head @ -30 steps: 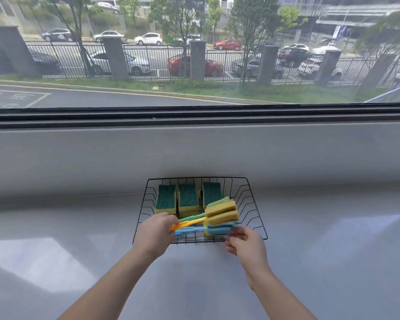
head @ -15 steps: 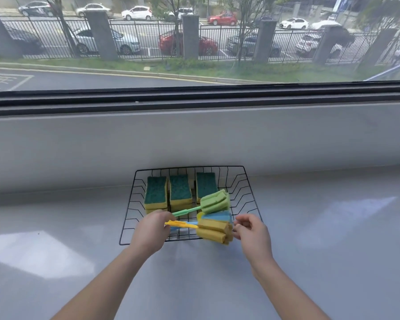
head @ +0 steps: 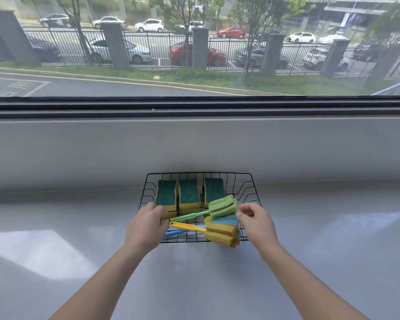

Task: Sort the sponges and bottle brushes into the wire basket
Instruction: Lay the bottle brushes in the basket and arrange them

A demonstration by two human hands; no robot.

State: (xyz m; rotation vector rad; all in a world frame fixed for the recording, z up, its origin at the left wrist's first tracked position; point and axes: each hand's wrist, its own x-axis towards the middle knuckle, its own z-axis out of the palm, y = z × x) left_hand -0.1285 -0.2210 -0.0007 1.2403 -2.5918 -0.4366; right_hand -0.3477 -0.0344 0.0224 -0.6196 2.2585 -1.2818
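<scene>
Final arranging, seemingly: left hand (head: 146, 227) at 3 plastic bottle brushes (head: 189, 215), grip indeterminate; right hand (head: 256, 224) relaxed, empty; overhanging yellow foam head (head: 222, 234) needs nudging into black wire basket (head: 199, 173).

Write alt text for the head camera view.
A person's left hand and right hand reach to a black wire basket on a grey ledge. Inside stand three green-topped sponges; green, yellow and blue bottle brushes lie in front.

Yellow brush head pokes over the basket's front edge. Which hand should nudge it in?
Probably the right hand: it hovers empty right beside the yellow brush head. The left hand sits farther away, at the handles.
</scene>
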